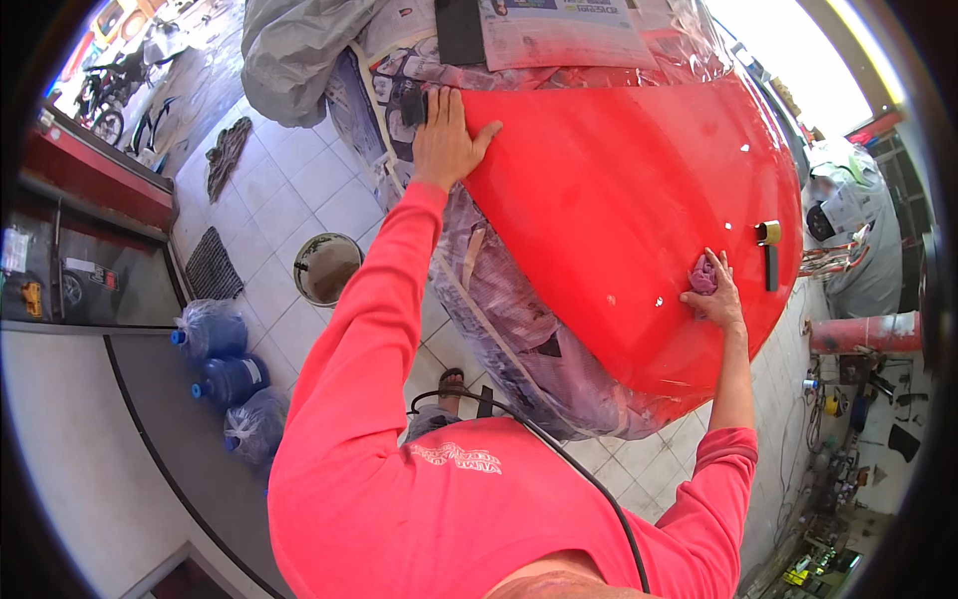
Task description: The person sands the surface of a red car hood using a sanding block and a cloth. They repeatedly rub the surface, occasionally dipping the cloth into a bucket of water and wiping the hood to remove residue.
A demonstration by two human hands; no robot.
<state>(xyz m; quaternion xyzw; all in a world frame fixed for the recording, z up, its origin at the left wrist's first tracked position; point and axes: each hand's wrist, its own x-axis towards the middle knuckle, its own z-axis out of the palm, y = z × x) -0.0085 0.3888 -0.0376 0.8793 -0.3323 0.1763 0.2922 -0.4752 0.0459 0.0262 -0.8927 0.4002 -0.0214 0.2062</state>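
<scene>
Red hood (599, 210) is seen in the middle and right of the scene, set over a car body wrapped in clear plastic sheeting (504, 290). A crumpled purple cloth (704, 277) is pressed to its surface, toward the right and near side. Cloth is held by the right hand (720, 299); its fingers are bent over the bundle, thumb set on the left, cloth pinched between. Far left corner of the hood is touched by the left hand (446, 145), laid flat: fingers side by side, thumb spread away toward the right, nothing gripped. A dark block (411, 106) is noted just left of those fingertips; whether it is touched cannot be told. Right of the cloth, a dark strip (771, 268) and a small yellowish roll (767, 234) are placed on the hood, one just beyond the other. Printed paper (564, 40) is spread beyond the far edge. On the tiled floor (289, 200) to the left, a bucket (327, 270) and blue water jugs (230, 379) are stood, jugs against the wall side.
</scene>
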